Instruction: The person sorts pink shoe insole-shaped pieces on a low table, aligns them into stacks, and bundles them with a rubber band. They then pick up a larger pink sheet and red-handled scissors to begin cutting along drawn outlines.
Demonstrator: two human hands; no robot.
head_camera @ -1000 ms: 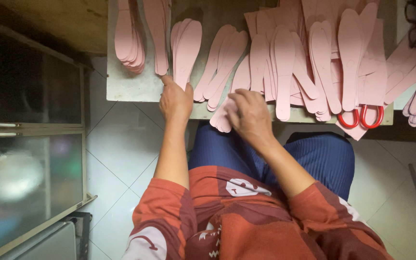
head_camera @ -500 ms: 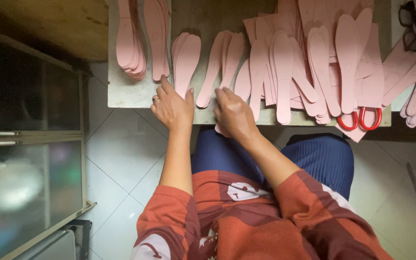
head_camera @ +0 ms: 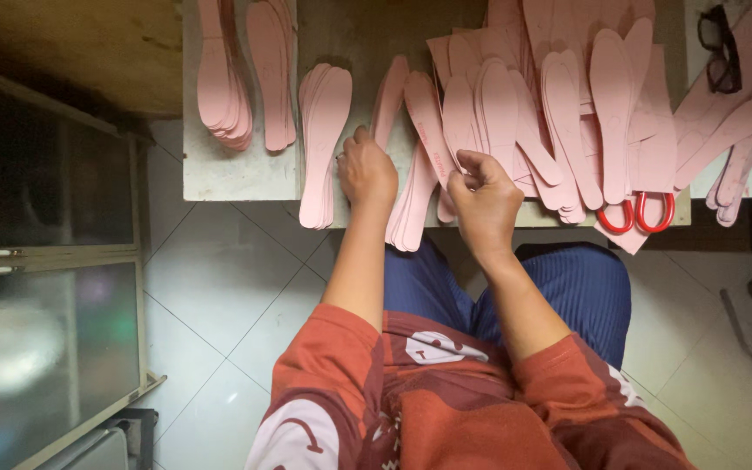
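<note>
1. A fanned bundle of flat pink sole-shaped cutouts [head_camera: 412,196] lies at the near edge of the worn grey worktop [head_camera: 219,174], its lower ends hanging over that edge, directly between the two hands.
2. The left hand [head_camera: 365,170] rests on the bundle's left side, fingers curled and pressed together on the top pieces; whether they pinch one cannot be told.
3. The right hand [head_camera: 483,198] sits at the bundle's right side, fingertips bent inward and pinching the edge of a pink cutout.
4. Just left of the left fingers lies one neat stack of pink cutouts [head_camera: 324,144], with faint printed marks visible on cutouts near the fingers.
5. Further left are two more pink stacks [head_camera: 224,74] side by side.
6. Right of the right fingers spreads a loose overlapping heap of pink cutouts [head_camera: 585,113], too many to count.
7. Beyond it, one pair of red-handled scissors [head_camera: 635,213] pokes out at the edge.
8. One pair of dark-framed glasses [head_camera: 720,48] lies at the far right.
</note>
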